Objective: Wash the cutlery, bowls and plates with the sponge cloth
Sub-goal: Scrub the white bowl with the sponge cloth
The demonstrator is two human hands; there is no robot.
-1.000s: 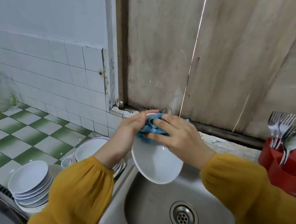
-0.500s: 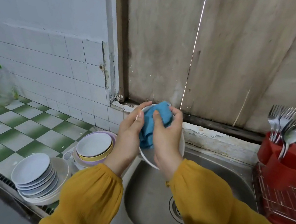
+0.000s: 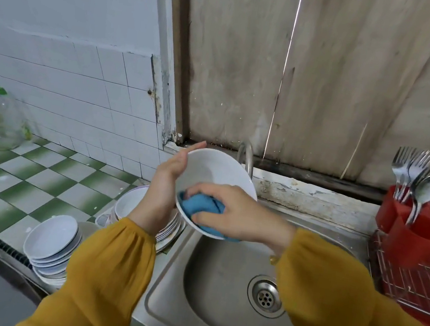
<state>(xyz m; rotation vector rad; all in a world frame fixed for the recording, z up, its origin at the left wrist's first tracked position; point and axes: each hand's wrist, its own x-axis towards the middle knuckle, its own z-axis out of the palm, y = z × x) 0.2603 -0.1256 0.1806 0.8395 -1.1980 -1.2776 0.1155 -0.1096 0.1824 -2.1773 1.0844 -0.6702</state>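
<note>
Two hands on one white bowl (image 3: 212, 171) above the sink (image 3: 215, 298): left hand (image 3: 168, 183) grips its left rim, right hand (image 3: 239, 217) clutches the blue sponge cloth (image 3: 201, 206) against its lower inside.

white bowl (image 3: 212, 171), blue cloth (image 3: 201, 205), mustard sleeves (image 3: 106, 272), green-white checked counter (image 3: 21, 188), red cutlery holder (image 3: 411, 230), red rack (image 3: 420, 282)
</note>
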